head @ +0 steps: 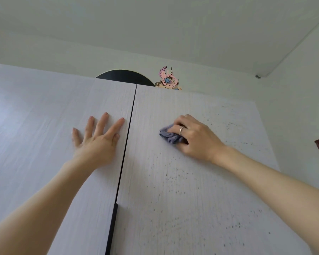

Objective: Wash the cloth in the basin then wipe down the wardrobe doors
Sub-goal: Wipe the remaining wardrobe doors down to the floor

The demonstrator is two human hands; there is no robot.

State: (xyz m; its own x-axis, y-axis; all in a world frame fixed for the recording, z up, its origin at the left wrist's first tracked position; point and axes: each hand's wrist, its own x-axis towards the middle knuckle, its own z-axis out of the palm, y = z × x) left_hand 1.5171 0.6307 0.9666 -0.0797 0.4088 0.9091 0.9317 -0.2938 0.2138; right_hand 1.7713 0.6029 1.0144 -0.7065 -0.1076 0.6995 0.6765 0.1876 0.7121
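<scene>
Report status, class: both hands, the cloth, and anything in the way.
Left hand flat on left door. Right hand grips cloth against speckled right door. Nothing blocking.

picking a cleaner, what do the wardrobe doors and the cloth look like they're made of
The wardrobe doors look like board under a matt, pale laminate with a printed wood grain: fine straight vertical lines, no gloss. Solid painted wood cannot be ruled out. The cloth, bunched under the right hand, looks like soft grey-blue microfibre or terry, with a nubbly, looped surface.
</scene>
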